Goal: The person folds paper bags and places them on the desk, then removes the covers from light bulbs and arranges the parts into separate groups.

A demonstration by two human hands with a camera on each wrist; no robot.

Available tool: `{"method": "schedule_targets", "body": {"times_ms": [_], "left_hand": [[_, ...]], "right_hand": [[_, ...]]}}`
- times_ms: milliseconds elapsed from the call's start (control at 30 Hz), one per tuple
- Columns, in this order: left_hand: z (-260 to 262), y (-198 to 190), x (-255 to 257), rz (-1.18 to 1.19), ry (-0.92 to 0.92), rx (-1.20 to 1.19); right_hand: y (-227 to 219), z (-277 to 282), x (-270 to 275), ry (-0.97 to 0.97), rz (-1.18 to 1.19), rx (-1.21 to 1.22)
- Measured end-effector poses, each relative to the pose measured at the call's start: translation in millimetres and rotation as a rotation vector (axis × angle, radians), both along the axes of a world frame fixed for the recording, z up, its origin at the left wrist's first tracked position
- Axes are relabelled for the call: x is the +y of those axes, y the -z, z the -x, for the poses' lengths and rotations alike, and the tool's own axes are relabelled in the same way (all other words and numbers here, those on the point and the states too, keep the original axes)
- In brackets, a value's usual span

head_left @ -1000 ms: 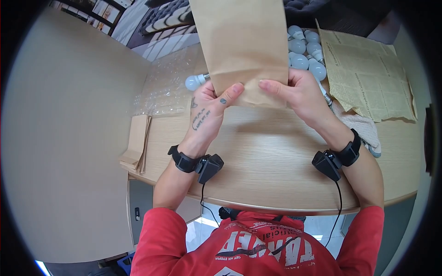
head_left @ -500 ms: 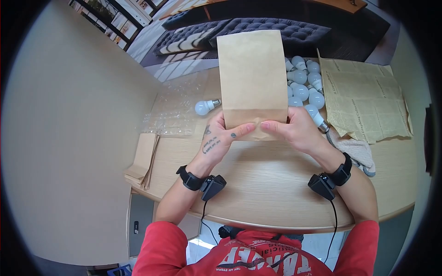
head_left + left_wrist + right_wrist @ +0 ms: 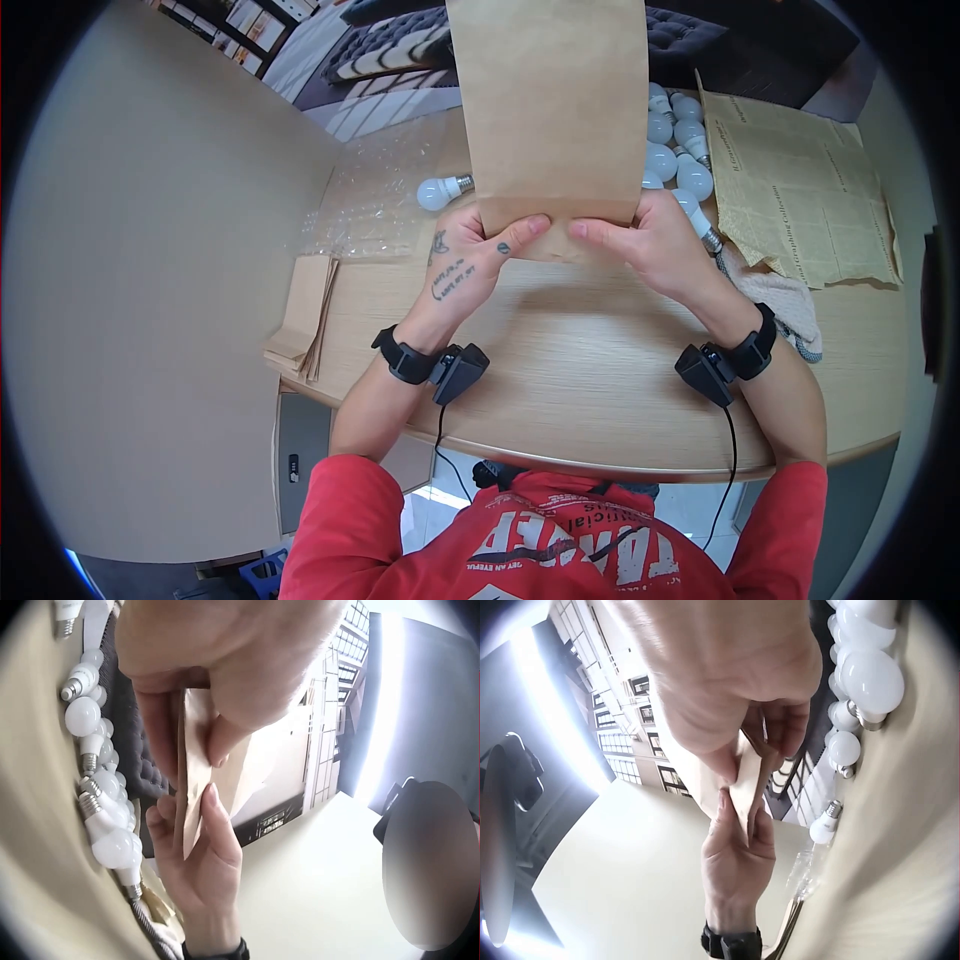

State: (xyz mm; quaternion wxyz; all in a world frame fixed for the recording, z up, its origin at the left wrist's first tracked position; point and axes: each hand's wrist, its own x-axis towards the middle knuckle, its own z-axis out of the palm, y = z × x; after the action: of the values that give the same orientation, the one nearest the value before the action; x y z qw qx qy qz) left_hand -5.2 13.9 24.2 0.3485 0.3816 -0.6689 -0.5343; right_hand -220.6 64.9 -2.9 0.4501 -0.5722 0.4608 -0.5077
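Note:
A brown paper bag (image 3: 555,110) is held up above the table between both hands. The left hand (image 3: 465,260) pinches its lower left part, thumb in front and fingers behind. Opposite it, the right hand (image 3: 675,245) grips the lower right part the same way, the two thumb tips a little apart. In the left wrist view the bag's edge (image 3: 196,765) looks flat and narrow between thumbs and fingers. The right wrist view shows the bag's folded end (image 3: 748,787) pinched by both hands.
Left of the bag lies a single bulb (image 3: 438,192) beside clear bubble wrap (image 3: 370,190). Several bulbs (image 3: 692,178), printed brown paper (image 3: 800,190) and a cloth glove (image 3: 785,295) are at the right. Folded paper bags (image 3: 303,315) rest at the left edge.
Over the last second the bag shifted down in the head view, then up again, along with both hands. Both hands kept hold of its lower end.

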Motion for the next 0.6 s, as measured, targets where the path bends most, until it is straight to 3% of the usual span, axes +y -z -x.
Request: {"method": "schedule_targets", "body": {"times_ms": [133,233,400,533,600], "left_hand": [[-4,4,-2,0.065,0.0,-0.019],[-9,6,-3,-0.013,-0.021,0.128],[-24,3,1,0.001,-0.054,0.035],[-56,-5,6,0.061,-0.102,0.103],[-89,-13,4,0.185,-0.223,0.039]], "right_hand": [[3,0,-1,0.037,0.06,0.013],[-1,-2,1,0.069,0.033,-0.004],[-5,-5,4,0.032,-0.064,0.026],[1,-13,4,-0.001,-0.005,-0.042],[4,-10,1,-0.035,-0.031,-0.036]]}}
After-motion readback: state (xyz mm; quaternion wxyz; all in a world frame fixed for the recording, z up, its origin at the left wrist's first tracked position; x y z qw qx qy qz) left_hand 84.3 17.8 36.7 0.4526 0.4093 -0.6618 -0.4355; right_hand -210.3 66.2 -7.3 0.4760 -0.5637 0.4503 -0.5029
